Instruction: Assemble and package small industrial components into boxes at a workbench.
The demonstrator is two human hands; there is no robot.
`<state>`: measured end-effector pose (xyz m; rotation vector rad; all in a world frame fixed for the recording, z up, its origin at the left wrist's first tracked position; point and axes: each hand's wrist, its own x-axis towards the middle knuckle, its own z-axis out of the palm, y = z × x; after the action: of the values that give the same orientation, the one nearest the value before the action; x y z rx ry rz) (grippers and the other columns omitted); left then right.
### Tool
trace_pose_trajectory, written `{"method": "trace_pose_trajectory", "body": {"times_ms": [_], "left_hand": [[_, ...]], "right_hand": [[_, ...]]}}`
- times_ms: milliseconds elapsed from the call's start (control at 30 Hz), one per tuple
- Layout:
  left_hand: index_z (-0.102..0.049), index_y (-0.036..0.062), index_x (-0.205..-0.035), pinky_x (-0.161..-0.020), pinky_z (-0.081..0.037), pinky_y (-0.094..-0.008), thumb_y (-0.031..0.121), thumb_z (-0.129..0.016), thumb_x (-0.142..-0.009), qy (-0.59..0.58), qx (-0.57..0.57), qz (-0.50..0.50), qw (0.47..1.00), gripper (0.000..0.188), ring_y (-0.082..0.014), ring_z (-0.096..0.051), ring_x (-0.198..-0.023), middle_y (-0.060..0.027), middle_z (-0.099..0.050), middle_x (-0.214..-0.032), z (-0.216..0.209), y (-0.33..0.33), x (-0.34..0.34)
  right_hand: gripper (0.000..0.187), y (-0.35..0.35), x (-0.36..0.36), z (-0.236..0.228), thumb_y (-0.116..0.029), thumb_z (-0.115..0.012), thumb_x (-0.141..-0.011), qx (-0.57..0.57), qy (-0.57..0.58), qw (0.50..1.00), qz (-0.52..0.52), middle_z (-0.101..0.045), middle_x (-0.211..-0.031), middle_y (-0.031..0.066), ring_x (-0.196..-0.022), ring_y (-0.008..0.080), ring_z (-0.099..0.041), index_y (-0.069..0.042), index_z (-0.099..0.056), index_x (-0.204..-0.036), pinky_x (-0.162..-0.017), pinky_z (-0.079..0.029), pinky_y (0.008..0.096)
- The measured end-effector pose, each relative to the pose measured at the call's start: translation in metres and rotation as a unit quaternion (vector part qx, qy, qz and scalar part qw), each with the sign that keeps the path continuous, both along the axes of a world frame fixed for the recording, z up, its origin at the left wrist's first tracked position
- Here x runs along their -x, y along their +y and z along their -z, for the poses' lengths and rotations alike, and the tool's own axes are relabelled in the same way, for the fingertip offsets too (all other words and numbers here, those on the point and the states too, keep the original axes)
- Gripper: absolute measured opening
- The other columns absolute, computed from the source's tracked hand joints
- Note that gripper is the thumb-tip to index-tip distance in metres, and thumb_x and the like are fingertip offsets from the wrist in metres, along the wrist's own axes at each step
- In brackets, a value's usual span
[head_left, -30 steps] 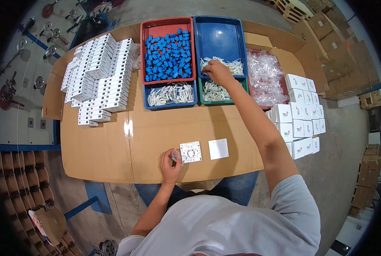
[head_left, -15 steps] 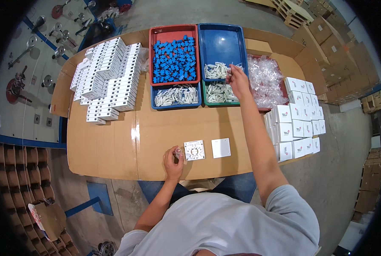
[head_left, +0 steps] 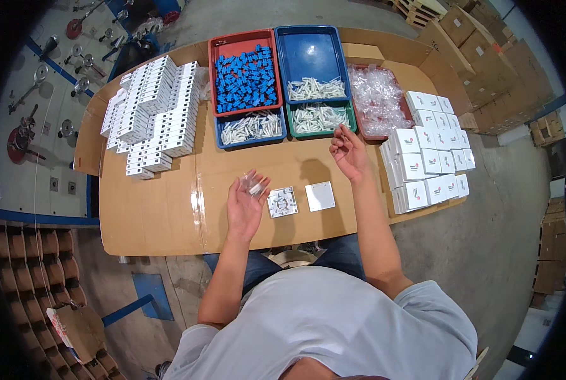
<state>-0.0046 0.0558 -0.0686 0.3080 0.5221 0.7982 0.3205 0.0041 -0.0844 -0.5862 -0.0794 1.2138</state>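
A small clear plastic bag (head_left: 252, 184) with white pieces inside lies in my left hand (head_left: 245, 209), which is turned palm up with its fingers curled round it. My right hand (head_left: 350, 156) is raised in front of the green tray (head_left: 303, 133), thumb and fingers pinched together; whatever is between the fingertips is too small to make out. On the cardboard below the hands are a square white frame (head_left: 282, 202) with fittings inside and, to its right, a flat white square plate (head_left: 321, 196). White plugs (head_left: 321, 118) fill the green tray.
Blue parts (head_left: 246, 79) fill a red tray; white plugs (head_left: 251, 128) lie in the blue tray before it. Another blue tray (head_left: 311, 54) holds more plugs. Clear bags (head_left: 378, 95) are heaped at right. White boxes are stacked left (head_left: 159, 114) and right (head_left: 425, 155).
My right hand has drawn back toward me from the plugs in the far blue tray. My left hand has lifted and turned palm up with the bag. The whole view has shifted slightly.
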Motion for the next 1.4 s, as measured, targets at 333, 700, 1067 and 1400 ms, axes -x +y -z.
{"method": "trace_pose_trajectory", "body": {"times_ms": [333, 700, 1067, 1400], "left_hand": [[-0.054, 0.0042, -0.139, -0.103, -0.048, -0.0473, 0.046, -0.043, -0.107, -0.074, -0.012, 0.063, 0.995, 0.054, -0.0342, -0.061, -0.122, -0.0132, -0.061, -0.133, -0.044, -0.024, 0.005], [-0.055, 0.0019, -0.138, -0.105, -0.049, -0.0448, 0.044, -0.036, -0.11, -0.02, -0.106, 0.101, 0.989, 0.054, -0.0317, -0.062, -0.123, -0.0145, -0.065, -0.13, -0.067, -0.037, 0.001], [-0.06, -0.0007, -0.131, -0.1, -0.051, -0.0385, 0.044, -0.034, -0.111, 0.099, -0.172, 0.102, 0.975, 0.055, -0.0252, -0.067, -0.116, -0.0153, -0.069, -0.122, -0.066, -0.043, -0.007], [-0.064, -0.0011, -0.123, -0.098, -0.055, -0.0412, 0.041, -0.042, -0.11, 0.101, -0.158, 0.108, 0.976, 0.05, -0.0245, -0.07, -0.108, -0.0131, -0.071, -0.114, -0.061, -0.043, -0.007]], "right_hand": [[0.029, -0.025, 0.036, -0.046, -0.017, -0.067, -0.099, 0.04, -0.162, 0.986, -0.003, -0.064, -0.094, 0.0008, -0.074, 0.0098, -0.053, -0.002, -0.065, -0.123, -0.068, -0.045, 0.0264], [0.013, -0.03, 0.052, -0.079, -0.008, -0.069, -0.096, 0.047, -0.211, 0.975, 0.051, -0.069, -0.093, 0.0037, -0.066, 0.0071, -0.051, -0.005, -0.066, -0.109, -0.064, -0.043, 0.0212], [0.012, -0.034, 0.12, -0.128, -0.002, -0.075, -0.09, 0.011, -0.55, 0.831, -0.082, -0.074, -0.095, 0.0038, -0.074, 0.0059, -0.062, -0.001, -0.071, -0.101, -0.064, -0.049, 0.0215], [0.011, -0.024, 0.131, -0.126, -0.008, -0.079, -0.085, -0.024, -0.641, 0.751, -0.156, -0.073, -0.097, 0.0008, -0.074, 0.0049, -0.058, -0.004, -0.074, -0.094, -0.063, -0.044, 0.0215]]}}
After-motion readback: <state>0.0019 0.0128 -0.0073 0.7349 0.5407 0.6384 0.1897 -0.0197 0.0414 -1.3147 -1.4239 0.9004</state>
